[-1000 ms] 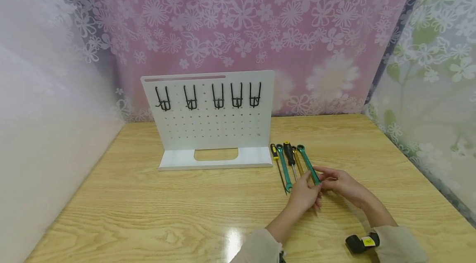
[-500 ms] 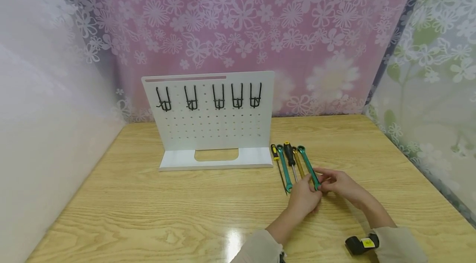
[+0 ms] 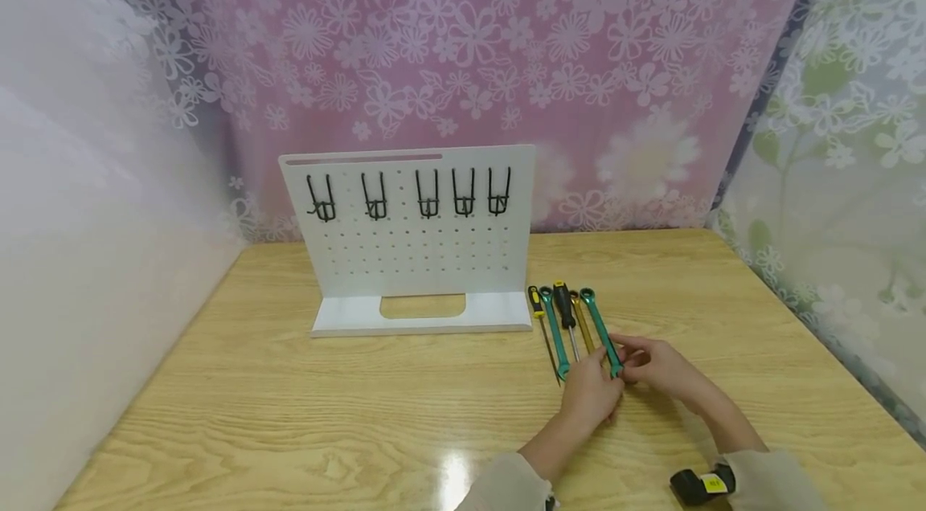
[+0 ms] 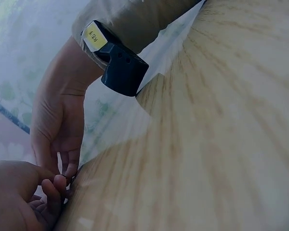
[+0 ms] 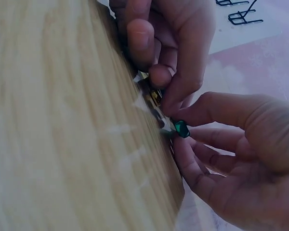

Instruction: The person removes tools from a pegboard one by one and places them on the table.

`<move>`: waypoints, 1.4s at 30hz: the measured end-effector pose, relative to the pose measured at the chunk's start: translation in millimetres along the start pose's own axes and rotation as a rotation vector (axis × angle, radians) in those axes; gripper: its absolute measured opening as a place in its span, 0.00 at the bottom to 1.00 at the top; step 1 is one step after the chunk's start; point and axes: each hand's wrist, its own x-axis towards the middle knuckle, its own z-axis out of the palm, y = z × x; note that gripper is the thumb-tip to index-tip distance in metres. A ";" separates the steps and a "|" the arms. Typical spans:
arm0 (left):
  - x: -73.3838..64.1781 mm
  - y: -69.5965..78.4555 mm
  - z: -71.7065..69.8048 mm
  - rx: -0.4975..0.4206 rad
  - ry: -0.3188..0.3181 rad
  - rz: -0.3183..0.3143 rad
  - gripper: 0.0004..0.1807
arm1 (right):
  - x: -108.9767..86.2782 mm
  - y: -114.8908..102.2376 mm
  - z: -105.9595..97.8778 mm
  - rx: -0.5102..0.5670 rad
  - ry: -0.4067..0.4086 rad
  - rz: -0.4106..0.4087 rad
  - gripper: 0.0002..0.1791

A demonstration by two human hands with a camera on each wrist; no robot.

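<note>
A row of hand tools lies on the table right of the pegboard. At its right end is a green wrench (image 3: 599, 324), its lower end (image 5: 182, 129) pinched between the thumb and fingers of my right hand (image 3: 667, 370). My left hand (image 3: 587, 392) is close beside it, fingers bent, over the lower end of a gold wrench (image 3: 582, 321); what its fingertips hold is hidden. Further left are a black-handled screwdriver (image 3: 563, 306), a second green wrench (image 3: 555, 334) and a slim black-and-yellow screwdriver (image 3: 536, 302).
A white pegboard (image 3: 427, 258) with several black double hooks (image 3: 428, 198) stands upright at the back, on a white base (image 3: 347, 316). Wooden tabletop (image 3: 289, 414) extends in front. A pink floral curtain (image 3: 463, 37) hangs behind.
The head view has tilted slightly, so the scene sits a little lower. Both hands stay at the lower ends of the right-hand wrenches, with only slight finger movement.
</note>
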 end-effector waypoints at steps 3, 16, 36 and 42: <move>0.2 -1.4 2.1 0.016 0.000 0.012 0.28 | -0.9 0.7 1.4 -0.023 -0.001 -0.004 0.33; 1.3 -1.5 4.6 0.073 0.010 0.004 0.26 | -2.1 0.8 2.5 -0.061 -0.013 -0.082 0.31; 14.5 15.1 -10.2 -0.184 -0.019 -0.009 0.21 | 2.2 -1.0 -12.4 0.121 0.068 -0.009 0.24; 18.4 27.0 -34.8 -0.184 -0.145 -0.015 0.16 | 0.4 -1.4 -14.3 0.157 0.112 -0.007 0.24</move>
